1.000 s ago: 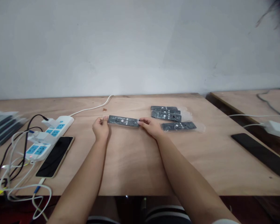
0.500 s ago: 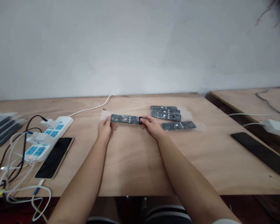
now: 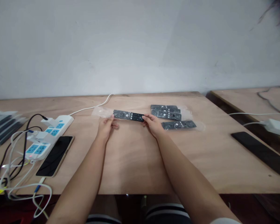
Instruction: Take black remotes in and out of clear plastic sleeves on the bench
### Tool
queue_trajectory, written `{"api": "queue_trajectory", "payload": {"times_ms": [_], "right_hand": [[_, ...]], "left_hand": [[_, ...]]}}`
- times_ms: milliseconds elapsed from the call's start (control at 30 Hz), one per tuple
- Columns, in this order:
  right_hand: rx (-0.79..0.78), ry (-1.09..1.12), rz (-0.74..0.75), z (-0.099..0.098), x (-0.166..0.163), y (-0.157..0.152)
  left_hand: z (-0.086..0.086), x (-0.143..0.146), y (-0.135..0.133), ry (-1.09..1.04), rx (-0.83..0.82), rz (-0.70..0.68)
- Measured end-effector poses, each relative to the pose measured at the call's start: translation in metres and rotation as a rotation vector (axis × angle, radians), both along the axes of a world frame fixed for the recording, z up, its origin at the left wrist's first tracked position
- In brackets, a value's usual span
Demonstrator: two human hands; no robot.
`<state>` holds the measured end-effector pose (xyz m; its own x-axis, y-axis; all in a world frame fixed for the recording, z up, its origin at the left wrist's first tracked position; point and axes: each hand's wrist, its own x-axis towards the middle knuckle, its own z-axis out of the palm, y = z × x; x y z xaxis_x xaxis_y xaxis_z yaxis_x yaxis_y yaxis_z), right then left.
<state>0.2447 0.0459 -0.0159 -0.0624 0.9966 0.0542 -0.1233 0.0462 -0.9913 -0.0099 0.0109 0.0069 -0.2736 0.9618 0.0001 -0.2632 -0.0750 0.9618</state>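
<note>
Between my hands a black remote control [image 3: 137, 117] is held level above the table, its right half bare and its left half inside a clear plastic sleeve [image 3: 100, 112]. My left hand [image 3: 105, 127] pinches the sleeve at the remote's left end. The fingers of my right hand [image 3: 152, 124] are closed on the bare right end. Just beyond my right hand lie several bagged remotes: a small overlapping stack [image 3: 166, 115] and a single bagged remote [image 3: 179, 125] nearer to me.
A white power strip [image 3: 64, 119] with chargers and tangled cables [image 3: 11, 155] lies at left, beside a phone [image 3: 55, 155]. Further left are several bagged dark items [image 3: 4, 127]. A long black object [image 3: 259, 152] rests at right, near the gap to a second table [image 3: 242, 98].
The sleeve has slid left along the remote, baring its right half with the keypad. The loose end of the sleeve now sticks out further left.
</note>
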Motion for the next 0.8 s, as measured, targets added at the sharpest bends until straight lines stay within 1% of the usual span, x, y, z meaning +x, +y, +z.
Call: {"api": "queue_trajectory", "payload": {"times_ms": [33, 100, 167, 267, 333, 367, 433, 567, 633, 700, 800], "right_hand": [[0.001, -0.001, 0.0, 0.0, 0.0, 0.0], [0.002, 0.0, 0.004, -0.001, 0.0, 0.001], [0.003, 0.003, -0.002, -0.001, -0.001, 0.001], [-0.005, 0.012, -0.017, 0.0, -0.001, 0.001], [-0.014, 0.022, -0.021, 0.001, -0.001, 0.001], [-0.019, 0.026, -0.021, 0.001, -0.002, 0.001], [-0.023, 0.036, -0.022, 0.002, -0.002, 0.001], [-0.016, 0.053, -0.015, 0.003, -0.002, 0.0], [-0.011, 0.048, -0.013, 0.002, -0.002, 0.0], [-0.003, 0.042, -0.023, 0.001, -0.002, 0.0], [0.012, -0.021, -0.07, -0.003, -0.003, 0.003]], "left_hand": [[-0.002, 0.001, -0.001, 0.03, -0.005, -0.038], [-0.006, 0.002, 0.0, 0.061, -0.016, -0.029], [-0.008, 0.0, 0.001, 0.06, -0.019, 0.054], [-0.006, -0.006, 0.004, 0.023, -0.021, 0.206], [-0.003, -0.009, 0.005, -0.023, -0.023, 0.261], [-0.001, -0.01, 0.005, -0.041, -0.024, 0.264], [0.0, -0.009, 0.004, -0.042, -0.03, 0.206], [-0.004, -0.004, 0.001, 0.058, -0.04, 0.01], [-0.007, -0.003, 0.0, 0.081, -0.038, -0.006], [-0.007, -0.004, 0.001, 0.063, -0.03, 0.057], [-0.005, -0.01, 0.003, -0.016, -0.027, 0.219]]}}
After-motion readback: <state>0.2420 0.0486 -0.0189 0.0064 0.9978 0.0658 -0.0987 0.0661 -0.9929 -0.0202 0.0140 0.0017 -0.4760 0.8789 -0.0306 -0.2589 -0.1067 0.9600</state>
